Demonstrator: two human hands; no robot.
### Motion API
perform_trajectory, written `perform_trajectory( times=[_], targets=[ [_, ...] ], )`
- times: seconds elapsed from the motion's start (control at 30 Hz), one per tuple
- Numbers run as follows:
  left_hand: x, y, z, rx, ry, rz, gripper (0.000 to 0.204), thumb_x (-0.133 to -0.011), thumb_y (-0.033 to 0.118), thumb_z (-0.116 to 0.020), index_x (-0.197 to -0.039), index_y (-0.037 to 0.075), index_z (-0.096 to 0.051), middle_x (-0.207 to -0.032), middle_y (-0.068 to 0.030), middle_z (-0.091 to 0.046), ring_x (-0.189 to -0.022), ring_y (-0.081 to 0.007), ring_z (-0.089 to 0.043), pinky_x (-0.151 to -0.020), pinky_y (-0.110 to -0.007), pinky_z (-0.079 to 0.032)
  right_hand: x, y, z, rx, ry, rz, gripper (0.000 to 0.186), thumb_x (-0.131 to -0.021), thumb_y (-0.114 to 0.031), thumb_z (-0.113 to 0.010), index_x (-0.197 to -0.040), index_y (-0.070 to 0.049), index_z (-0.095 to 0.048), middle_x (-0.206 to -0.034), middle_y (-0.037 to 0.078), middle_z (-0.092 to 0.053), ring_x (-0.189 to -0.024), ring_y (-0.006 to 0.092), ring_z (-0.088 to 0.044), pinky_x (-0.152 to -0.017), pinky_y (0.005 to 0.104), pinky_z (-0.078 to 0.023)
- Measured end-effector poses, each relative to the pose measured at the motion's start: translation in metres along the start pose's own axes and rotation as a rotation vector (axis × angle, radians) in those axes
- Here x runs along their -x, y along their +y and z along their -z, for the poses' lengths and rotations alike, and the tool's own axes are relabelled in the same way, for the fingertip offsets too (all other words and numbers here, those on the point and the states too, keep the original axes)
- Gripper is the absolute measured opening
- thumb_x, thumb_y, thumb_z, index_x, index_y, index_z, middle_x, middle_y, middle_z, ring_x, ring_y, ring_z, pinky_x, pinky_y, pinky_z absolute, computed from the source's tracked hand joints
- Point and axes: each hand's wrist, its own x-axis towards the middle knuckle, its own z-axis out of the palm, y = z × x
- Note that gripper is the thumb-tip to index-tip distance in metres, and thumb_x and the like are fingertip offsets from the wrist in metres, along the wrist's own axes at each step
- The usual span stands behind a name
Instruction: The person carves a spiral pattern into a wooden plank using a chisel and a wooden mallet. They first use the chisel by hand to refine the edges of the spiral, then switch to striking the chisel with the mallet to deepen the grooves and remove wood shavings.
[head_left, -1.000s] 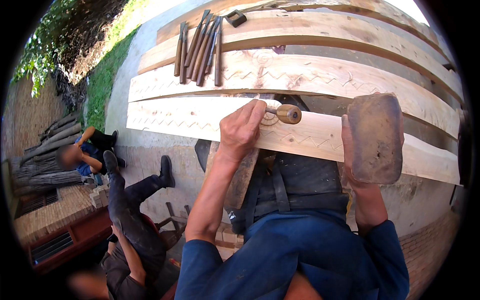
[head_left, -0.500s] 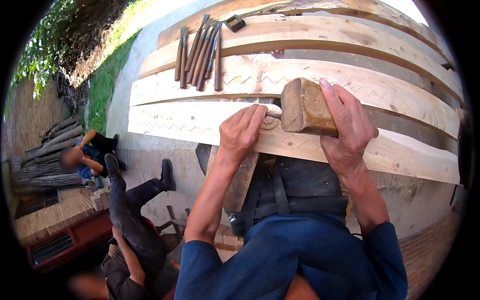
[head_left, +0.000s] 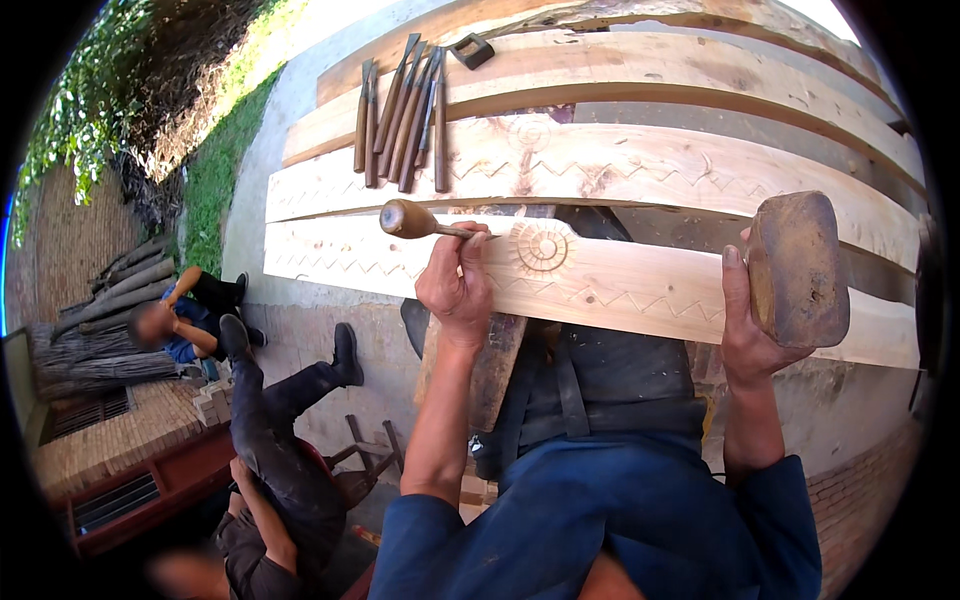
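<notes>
Gripping a chisel (head_left: 420, 221) tight, the left hand (head_left: 456, 285) rests on the plank (head_left: 620, 285), and at 3 o'clock the right hand (head_left: 745, 335) clutches a mallet (head_left: 797, 268).

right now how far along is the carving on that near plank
Done: a round rosette and a zigzag line are cut into the near plank, and the plank behind carries zigzags too. In hand: the left hand holds a wooden-handled chisel beside the rosette, and the right hand holds a wooden mallet raised off the wood. Left: the plank's bare right end.
</notes>
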Motion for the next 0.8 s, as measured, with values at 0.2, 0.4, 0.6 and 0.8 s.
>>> perform_trajectory(
  times=[0.2,0.4,0.6,0.8],
  targets=[
    [0.001,0.000,0.001,-0.055,-0.074,-0.079,0.010,-0.097,-0.004,-0.080,-0.105,0.000,-0.076,-0.092,-0.0131,-0.080,-0.077,-0.0295,-0.077,-0.068,-0.036,-0.059,-0.005,-0.003,-0.002,0.073,-0.058,-0.030,0.046,-0.089,0.005,-0.092,-0.130,0.008,-0.071,-0.115,0.016,-0.082,-0.102,0.0246,-0.080,-0.095,0.0376,-0.063],
    [-0.002,0.003,0.001,-0.050,-0.104,-0.112,0.013,-0.095,-0.007,-0.080,-0.105,-0.001,-0.075,-0.094,-0.0136,-0.080,-0.078,-0.0310,-0.078,-0.069,-0.037,-0.059,-0.013,-0.007,-0.004,0.015,-0.212,0.109,0.092,-0.082,-0.014,-0.100,-0.159,0.002,-0.052,-0.159,0.027,-0.062,-0.139,0.0368,-0.068,-0.118,0.0459,-0.057],
    [-0.006,0.001,0.001,-0.060,-0.139,-0.161,0.020,-0.092,-0.012,-0.077,-0.109,-0.001,-0.076,-0.095,-0.0138,-0.081,-0.079,-0.0310,-0.078,-0.069,-0.039,-0.060,-0.018,-0.011,-0.008,0.117,-0.210,0.167,0.093,-0.081,-0.013,-0.100,-0.159,0.003,-0.052,-0.155,0.027,-0.065,-0.136,0.0375,-0.071,-0.116,0.0457,-0.059],
    [-0.004,-0.004,-0.001,-0.121,-0.157,-0.205,0.010,-0.096,-0.008,-0.079,-0.103,-0.001,-0.076,-0.095,-0.0113,-0.082,-0.079,-0.0257,-0.079,-0.071,-0.034,-0.060,-0.017,-0.007,-0.011,-0.034,-0.213,0.172,0.085,-0.083,0.002,-0.095,-0.157,0.005,-0.055,-0.155,0.023,-0.066,-0.137,0.0338,-0.070,-0.116,0.0457,-0.059]
  ],
)
